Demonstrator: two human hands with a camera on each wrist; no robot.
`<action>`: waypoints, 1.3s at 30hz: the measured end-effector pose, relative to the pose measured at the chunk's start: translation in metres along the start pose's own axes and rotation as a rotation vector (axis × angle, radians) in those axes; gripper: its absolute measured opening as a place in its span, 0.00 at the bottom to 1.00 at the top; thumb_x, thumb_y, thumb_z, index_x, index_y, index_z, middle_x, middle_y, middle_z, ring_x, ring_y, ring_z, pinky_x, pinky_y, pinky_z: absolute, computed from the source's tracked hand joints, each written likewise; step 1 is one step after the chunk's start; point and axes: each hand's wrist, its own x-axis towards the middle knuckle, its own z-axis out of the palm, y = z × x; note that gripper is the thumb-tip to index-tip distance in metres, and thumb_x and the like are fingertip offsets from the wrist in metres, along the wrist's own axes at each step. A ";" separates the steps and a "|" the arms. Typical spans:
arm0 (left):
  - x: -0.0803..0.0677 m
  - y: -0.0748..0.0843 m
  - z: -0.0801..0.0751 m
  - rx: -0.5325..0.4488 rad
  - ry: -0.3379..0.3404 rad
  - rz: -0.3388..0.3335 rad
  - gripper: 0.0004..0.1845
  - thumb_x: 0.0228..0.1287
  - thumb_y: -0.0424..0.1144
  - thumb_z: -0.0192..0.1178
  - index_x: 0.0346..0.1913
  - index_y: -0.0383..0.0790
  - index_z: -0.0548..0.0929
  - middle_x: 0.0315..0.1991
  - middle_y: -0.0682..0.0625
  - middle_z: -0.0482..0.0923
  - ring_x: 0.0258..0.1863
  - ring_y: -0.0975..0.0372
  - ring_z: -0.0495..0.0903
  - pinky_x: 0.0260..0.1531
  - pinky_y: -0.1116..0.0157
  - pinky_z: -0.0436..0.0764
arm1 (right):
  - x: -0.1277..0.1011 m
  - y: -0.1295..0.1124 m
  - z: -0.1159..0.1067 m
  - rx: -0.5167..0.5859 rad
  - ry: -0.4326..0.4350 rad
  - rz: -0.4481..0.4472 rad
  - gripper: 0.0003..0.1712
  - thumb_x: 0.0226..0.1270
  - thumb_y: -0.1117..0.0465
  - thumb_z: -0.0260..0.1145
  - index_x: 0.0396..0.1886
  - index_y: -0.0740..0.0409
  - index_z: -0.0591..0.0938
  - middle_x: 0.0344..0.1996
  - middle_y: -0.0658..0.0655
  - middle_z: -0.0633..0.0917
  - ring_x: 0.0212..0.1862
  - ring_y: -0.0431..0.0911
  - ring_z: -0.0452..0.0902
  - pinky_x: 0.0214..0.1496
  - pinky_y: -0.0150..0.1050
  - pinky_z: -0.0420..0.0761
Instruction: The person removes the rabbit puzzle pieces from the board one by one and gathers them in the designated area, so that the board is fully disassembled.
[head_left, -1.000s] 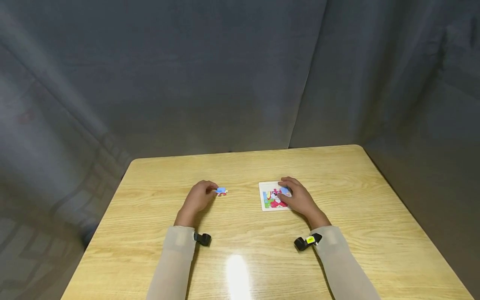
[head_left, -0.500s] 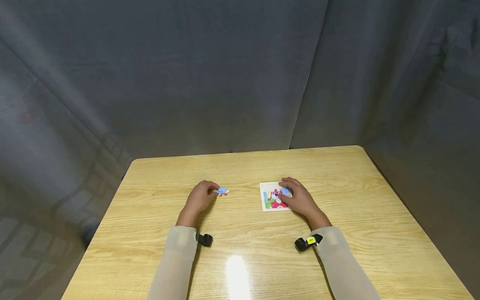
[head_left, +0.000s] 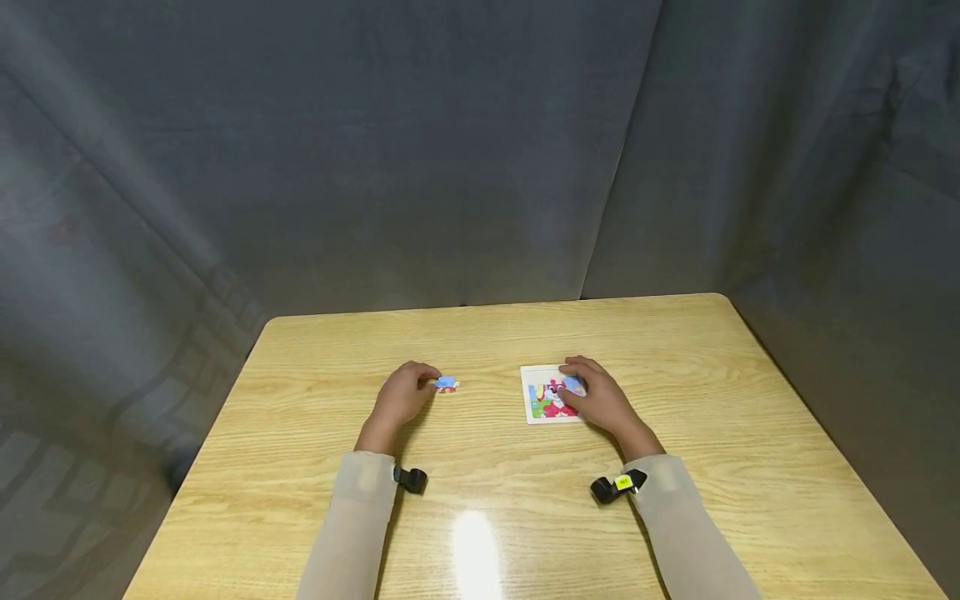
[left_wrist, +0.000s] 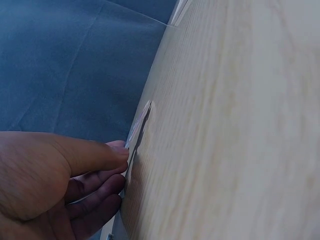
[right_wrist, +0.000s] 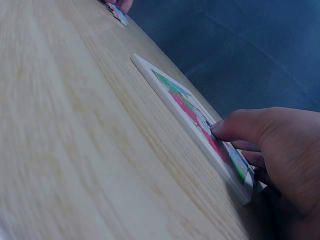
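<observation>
Left grip (head_left: 401,396) pinching loose piece (head_left: 447,384) flat on tabletop (head_left: 480,467); right grip (head_left: 597,398) fingertips pressing puzzle board (head_left: 542,398), steadying it.

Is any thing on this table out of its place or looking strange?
One loose puzzle piece lies on the bare table, apart from the puzzle board. The left hand touches it; the right hand rests on the board. Nothing looks spilled or damaged.

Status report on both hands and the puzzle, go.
Left hand fingertips on the loose puzzle piece, flat on the table. Right hand resting on the puzzle board, fingers on its pieces. Nothing between piece and board.
</observation>
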 end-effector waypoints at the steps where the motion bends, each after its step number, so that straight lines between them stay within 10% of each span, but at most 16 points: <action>1: 0.000 0.000 0.000 0.002 0.000 -0.001 0.09 0.66 0.36 0.63 0.48 0.44 0.85 0.50 0.46 0.79 0.50 0.53 0.78 0.52 0.53 0.77 | 0.000 0.000 0.000 -0.003 0.001 -0.001 0.26 0.62 0.59 0.70 0.59 0.63 0.79 0.66 0.62 0.71 0.70 0.59 0.59 0.70 0.56 0.60; 39: 0.001 0.000 -0.008 -0.093 -0.028 0.005 0.13 0.69 0.37 0.61 0.53 0.42 0.84 0.54 0.44 0.78 0.54 0.51 0.77 0.55 0.51 0.75 | 0.003 0.002 0.002 -0.015 0.002 -0.020 0.28 0.65 0.58 0.68 0.63 0.63 0.76 0.66 0.64 0.70 0.71 0.60 0.58 0.70 0.57 0.59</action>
